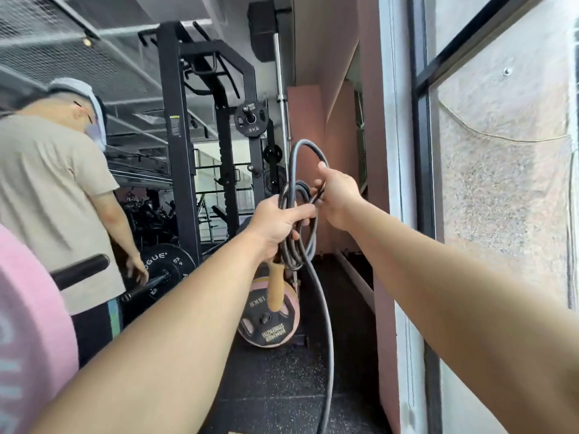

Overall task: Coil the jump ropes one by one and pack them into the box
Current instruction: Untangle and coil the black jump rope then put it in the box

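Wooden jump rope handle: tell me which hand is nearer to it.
Left. The left hand grips the coils right above the wooden handle, which hangs beneath it. The right hand holds the rope loop higher up and to the right, clear of the handle.

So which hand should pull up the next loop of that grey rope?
Right. The left hand grips the coiled grey rubber jump rope, anchoring it; the right hand only pinches the top loop, so it can probably reach the dangling tail.

Bright daylight from frosted window (501, 245) at 3 o'clock, slightly blown out. Gym interior toward 10 dimmer. Shadows weak. Heavy wide-angle bending at edges. Person (53, 189) at 9 blurred; jump rope (297, 192) at centre fairly sharp.
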{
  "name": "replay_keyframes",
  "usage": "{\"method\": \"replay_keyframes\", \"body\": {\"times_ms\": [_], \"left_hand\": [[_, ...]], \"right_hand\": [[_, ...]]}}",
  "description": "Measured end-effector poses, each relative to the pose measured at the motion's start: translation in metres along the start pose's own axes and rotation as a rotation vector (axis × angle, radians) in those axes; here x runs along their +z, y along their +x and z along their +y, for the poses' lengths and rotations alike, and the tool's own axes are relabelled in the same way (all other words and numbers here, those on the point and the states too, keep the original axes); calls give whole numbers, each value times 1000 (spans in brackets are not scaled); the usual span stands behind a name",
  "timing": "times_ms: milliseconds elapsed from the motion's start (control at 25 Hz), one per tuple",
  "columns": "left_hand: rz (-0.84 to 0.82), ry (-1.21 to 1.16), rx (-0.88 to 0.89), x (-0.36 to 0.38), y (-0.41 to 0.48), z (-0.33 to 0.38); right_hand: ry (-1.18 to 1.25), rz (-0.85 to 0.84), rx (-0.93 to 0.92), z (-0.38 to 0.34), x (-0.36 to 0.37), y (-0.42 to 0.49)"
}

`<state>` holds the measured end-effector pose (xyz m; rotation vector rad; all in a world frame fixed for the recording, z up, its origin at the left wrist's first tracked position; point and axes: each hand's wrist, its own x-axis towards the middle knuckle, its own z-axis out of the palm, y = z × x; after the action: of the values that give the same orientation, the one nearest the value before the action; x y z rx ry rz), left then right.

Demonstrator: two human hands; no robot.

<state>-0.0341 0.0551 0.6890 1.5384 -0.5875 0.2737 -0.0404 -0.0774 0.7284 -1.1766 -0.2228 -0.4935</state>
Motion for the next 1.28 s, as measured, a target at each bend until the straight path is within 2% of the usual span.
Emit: {"method": "replay_keyframes", "body": {"times_ms": [80, 160, 240, 360, 440, 520, 640, 760, 880, 1040, 1080, 1160, 1240, 1280], "left_hand": [[129, -64, 26, -9, 7, 11], [238, -144, 71, -21, 12, 28], [278, -115, 133, -28, 16, 45], [293, -87, 167, -32, 15, 58], [306, -113, 133, -41, 13, 63], [260, -79, 85, -49, 3, 58], [49, 39, -35, -49, -21, 27], [-126, 39, -107, -37, -41, -3], [-43, -28, -62, -25, -43, -8], [168, 41, 42, -24, -25, 6], [224, 53, 49, -26, -19, 11], [284, -1, 75, -32, -8, 20], [276, -51, 85, -39, -4, 24], [254, -48, 75, -42, -6, 23]], "right_hand": [[-196, -35, -73, 27, -9, -21], [-274, -204, -138, 64, -20, -52], [-416, -333, -217, 91, -24, -74], [-462, -288, -267, 92, -12, -65], [-331, -317, -221, 79, 2, -54], [-33, -286, -107, 60, 16, -42], [322, -223, 39, 25, 35, -24], [436, -212, 99, 3, 44, -12], [285, -124, 61, 4, 41, -15], [-251, -15, -199, 39, 11, -58], [-295, -49, -204, 55, 0, -73], [-336, -249, -116, 87, -15, -98], [-403, -421, -40, 102, -17, -106], [-409, -426, -56, 99, -14, -103]]}}
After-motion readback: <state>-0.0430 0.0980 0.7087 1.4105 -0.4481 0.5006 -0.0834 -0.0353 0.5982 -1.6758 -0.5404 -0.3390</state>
